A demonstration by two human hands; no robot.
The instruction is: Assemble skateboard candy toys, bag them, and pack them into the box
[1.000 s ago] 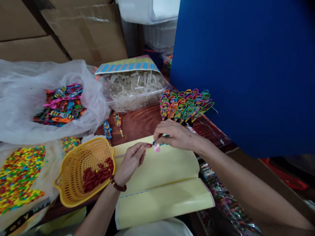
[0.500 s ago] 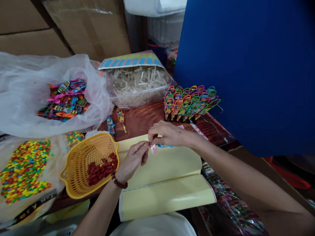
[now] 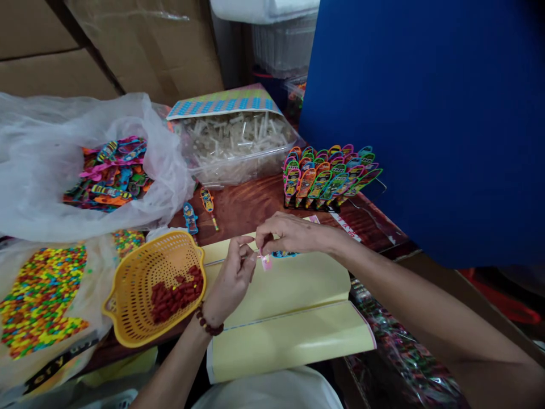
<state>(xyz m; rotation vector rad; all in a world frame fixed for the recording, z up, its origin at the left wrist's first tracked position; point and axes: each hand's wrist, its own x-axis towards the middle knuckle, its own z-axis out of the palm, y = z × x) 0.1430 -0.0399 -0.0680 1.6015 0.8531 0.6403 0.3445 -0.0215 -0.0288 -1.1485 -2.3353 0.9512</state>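
My right hand [image 3: 293,232] is pinched over a blue skateboard-shaped toy [image 3: 284,254], whose board end shows below the palm. A small pink-printed paper piece [image 3: 267,262] hangs by its fingertips. Close on the left, my left hand [image 3: 230,275], with a beaded bracelet on the wrist, has its fingers curled; what is between them is too small to make out. Both hands are over a pale yellow sheet [image 3: 293,324]. Beyond them lie a blue skateboard toy [image 3: 190,218] and a yellow one on a striped stick [image 3: 208,201].
A yellow basket [image 3: 128,309] holds dark red pieces. Bags of colourful candy-like beads [image 3: 46,289] and skateboard toys [image 3: 114,176] stand left. Behind are a box of clear tubes [image 3: 247,139] and a rack of upright skateboard toys [image 3: 327,176]. A blue panel [image 3: 417,125] stands right.
My left hand has turned, its index finger now raised and stretched toward the right hand's fingertips. My right hand stays nearly in place, still pinching.
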